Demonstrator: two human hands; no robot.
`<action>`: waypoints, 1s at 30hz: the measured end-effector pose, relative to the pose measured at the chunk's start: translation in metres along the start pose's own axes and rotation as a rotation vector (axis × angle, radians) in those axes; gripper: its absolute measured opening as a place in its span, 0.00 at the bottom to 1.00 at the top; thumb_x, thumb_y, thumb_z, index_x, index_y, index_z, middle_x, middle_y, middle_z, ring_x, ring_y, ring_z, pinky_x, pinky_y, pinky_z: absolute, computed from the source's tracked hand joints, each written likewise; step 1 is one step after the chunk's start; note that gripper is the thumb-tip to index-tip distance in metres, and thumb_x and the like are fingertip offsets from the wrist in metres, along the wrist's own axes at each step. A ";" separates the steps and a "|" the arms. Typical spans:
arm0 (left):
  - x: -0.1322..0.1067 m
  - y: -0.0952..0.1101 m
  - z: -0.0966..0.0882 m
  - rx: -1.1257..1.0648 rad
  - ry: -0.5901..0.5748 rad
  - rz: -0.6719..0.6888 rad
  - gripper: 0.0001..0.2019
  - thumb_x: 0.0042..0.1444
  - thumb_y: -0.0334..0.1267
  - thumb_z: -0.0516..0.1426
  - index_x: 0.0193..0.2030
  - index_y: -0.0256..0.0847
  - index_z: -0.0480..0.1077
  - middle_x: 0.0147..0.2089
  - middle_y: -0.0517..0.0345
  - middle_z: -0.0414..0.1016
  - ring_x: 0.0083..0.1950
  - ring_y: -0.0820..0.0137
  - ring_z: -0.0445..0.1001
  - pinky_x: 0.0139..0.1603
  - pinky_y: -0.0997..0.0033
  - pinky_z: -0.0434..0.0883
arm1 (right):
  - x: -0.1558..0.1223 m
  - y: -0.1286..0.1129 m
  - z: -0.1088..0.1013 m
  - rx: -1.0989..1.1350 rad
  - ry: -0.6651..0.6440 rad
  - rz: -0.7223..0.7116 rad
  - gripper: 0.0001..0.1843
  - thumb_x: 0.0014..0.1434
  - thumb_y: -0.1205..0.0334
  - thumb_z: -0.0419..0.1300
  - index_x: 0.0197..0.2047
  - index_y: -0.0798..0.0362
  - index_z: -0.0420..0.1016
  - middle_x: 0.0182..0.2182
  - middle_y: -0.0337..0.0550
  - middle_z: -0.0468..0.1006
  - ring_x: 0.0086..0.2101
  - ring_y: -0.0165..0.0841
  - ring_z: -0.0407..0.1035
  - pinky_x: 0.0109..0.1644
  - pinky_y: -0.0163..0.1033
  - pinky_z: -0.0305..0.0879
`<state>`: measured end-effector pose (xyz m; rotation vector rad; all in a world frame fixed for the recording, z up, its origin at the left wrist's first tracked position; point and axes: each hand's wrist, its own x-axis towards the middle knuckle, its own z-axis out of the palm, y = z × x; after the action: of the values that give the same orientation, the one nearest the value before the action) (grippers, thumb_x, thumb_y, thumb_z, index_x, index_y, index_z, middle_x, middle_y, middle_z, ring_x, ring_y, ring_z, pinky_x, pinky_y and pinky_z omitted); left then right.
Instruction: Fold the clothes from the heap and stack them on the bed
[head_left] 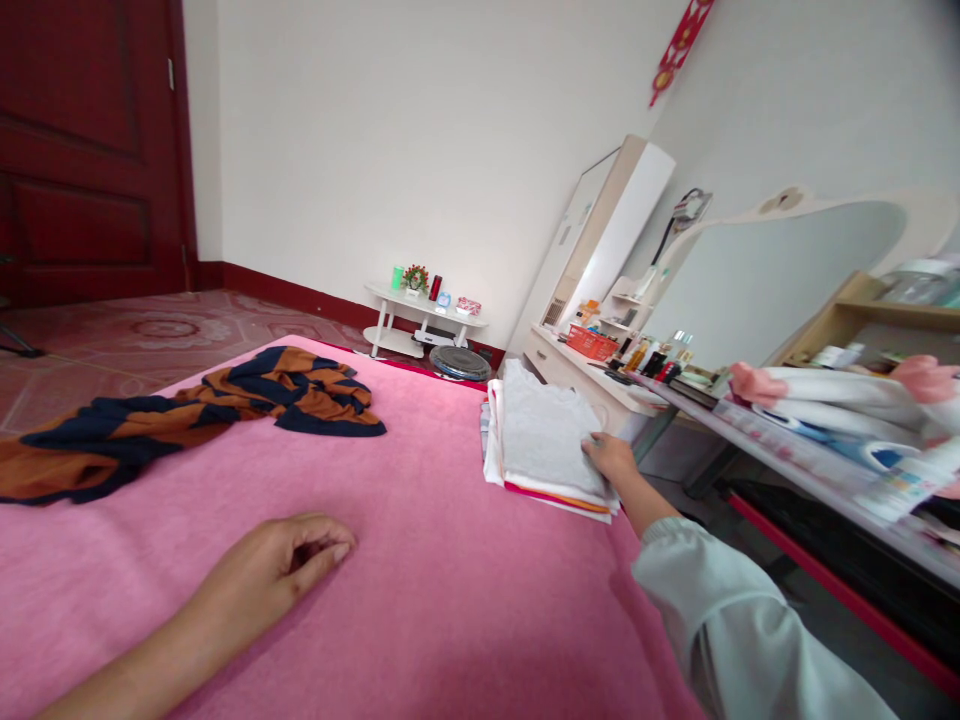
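My right hand (611,458) rests on the near corner of a stack of folded clothes (540,435) at the right edge of the pink bed cover (420,590); its fingers lie flat on the top grey-white piece. My left hand (281,565) lies on the pink cover nearer to me, fingers curled loosely inward with nothing in them. A crumpled orange and navy striped garment (187,410) lies spread at the far left of the bed, away from both hands.
A dressing table (592,385) with bottles, a red basket (591,343) and a mirror stands right of the bed. Close on the right is a shelf (825,455) with toiletries. A small white table (420,315) and a dark red door (90,150) are behind.
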<state>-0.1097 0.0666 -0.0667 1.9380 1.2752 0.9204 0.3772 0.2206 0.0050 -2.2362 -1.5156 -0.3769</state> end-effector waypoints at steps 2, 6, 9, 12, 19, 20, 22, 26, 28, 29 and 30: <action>0.001 -0.001 0.000 -0.009 -0.001 -0.002 0.14 0.53 0.49 0.54 0.33 0.43 0.77 0.34 0.56 0.79 0.37 0.65 0.75 0.39 0.73 0.72 | 0.001 -0.010 -0.005 -0.035 0.080 -0.005 0.27 0.56 0.51 0.56 0.55 0.55 0.71 0.56 0.60 0.66 0.52 0.50 0.65 0.50 0.51 0.63; 0.001 -0.002 0.000 -0.011 -0.016 -0.007 0.14 0.53 0.48 0.54 0.33 0.43 0.77 0.34 0.57 0.79 0.36 0.65 0.75 0.39 0.73 0.71 | 0.001 -0.039 -0.010 -0.059 0.283 -0.194 0.27 0.63 0.50 0.46 0.62 0.51 0.61 0.65 0.51 0.53 0.60 0.45 0.53 0.60 0.50 0.53; 0.000 -0.001 0.000 0.009 -0.009 -0.014 0.13 0.53 0.46 0.54 0.33 0.43 0.77 0.32 0.58 0.78 0.35 0.66 0.74 0.39 0.74 0.71 | -0.001 -0.055 0.008 -0.052 0.145 -0.220 0.31 0.65 0.44 0.39 0.66 0.47 0.52 0.67 0.48 0.46 0.64 0.45 0.45 0.62 0.55 0.46; 0.000 0.001 0.000 0.032 -0.011 -0.019 0.13 0.53 0.45 0.53 0.32 0.43 0.76 0.32 0.59 0.77 0.35 0.67 0.73 0.39 0.74 0.70 | 0.003 -0.061 0.031 -0.056 -0.278 -0.179 0.33 0.64 0.41 0.37 0.68 0.45 0.49 0.66 0.49 0.49 0.64 0.45 0.45 0.62 0.56 0.46; 0.002 0.002 -0.002 0.079 -0.053 -0.008 0.13 0.55 0.43 0.51 0.31 0.42 0.74 0.31 0.59 0.76 0.34 0.68 0.72 0.38 0.75 0.68 | -0.006 -0.074 0.022 -0.083 -0.231 -0.103 0.39 0.62 0.37 0.34 0.67 0.51 0.50 0.66 0.58 0.48 0.63 0.51 0.46 0.61 0.64 0.42; 0.002 0.002 -0.003 0.077 -0.051 -0.009 0.12 0.55 0.43 0.51 0.31 0.43 0.75 0.31 0.59 0.76 0.35 0.68 0.72 0.39 0.74 0.68 | -0.014 -0.075 0.019 -0.095 -0.136 -0.112 0.39 0.62 0.36 0.33 0.68 0.49 0.49 0.67 0.56 0.45 0.64 0.51 0.43 0.61 0.66 0.40; 0.001 0.002 -0.003 0.073 -0.039 -0.009 0.12 0.54 0.44 0.52 0.32 0.43 0.75 0.32 0.60 0.77 0.35 0.67 0.73 0.39 0.74 0.68 | -0.031 -0.073 0.016 -0.107 -0.075 -0.167 0.36 0.62 0.37 0.33 0.68 0.45 0.48 0.68 0.49 0.43 0.65 0.49 0.39 0.61 0.66 0.37; 0.001 -0.002 -0.002 0.082 -0.021 0.025 0.13 0.55 0.44 0.51 0.33 0.41 0.75 0.33 0.59 0.77 0.35 0.67 0.73 0.40 0.73 0.67 | -0.054 -0.072 0.007 -0.058 -0.306 -0.181 0.34 0.62 0.39 0.40 0.67 0.44 0.49 0.67 0.49 0.48 0.63 0.49 0.47 0.59 0.65 0.46; 0.001 -0.004 -0.002 0.074 -0.018 0.043 0.13 0.56 0.44 0.51 0.33 0.41 0.75 0.33 0.59 0.77 0.35 0.68 0.73 0.39 0.74 0.67 | -0.067 -0.082 -0.003 -0.003 -0.208 -0.185 0.33 0.63 0.42 0.42 0.66 0.49 0.53 0.65 0.54 0.52 0.62 0.48 0.49 0.60 0.61 0.47; 0.001 -0.005 -0.002 0.067 -0.017 0.052 0.14 0.56 0.44 0.51 0.33 0.40 0.75 0.32 0.59 0.77 0.35 0.68 0.73 0.39 0.74 0.67 | -0.078 -0.091 -0.009 0.040 -0.130 -0.214 0.31 0.64 0.45 0.42 0.65 0.52 0.55 0.65 0.55 0.54 0.62 0.46 0.50 0.62 0.59 0.47; 0.001 -0.006 -0.002 0.060 -0.018 0.063 0.14 0.56 0.44 0.52 0.33 0.40 0.75 0.32 0.59 0.77 0.35 0.67 0.73 0.38 0.73 0.67 | -0.091 -0.102 -0.014 0.095 -0.070 -0.264 0.30 0.65 0.47 0.42 0.64 0.53 0.57 0.64 0.55 0.55 0.62 0.44 0.51 0.63 0.56 0.46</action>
<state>-0.1144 0.0694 -0.0703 2.0381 1.2514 0.9034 0.2485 0.1723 -0.0044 -2.0008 -1.8322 -0.2990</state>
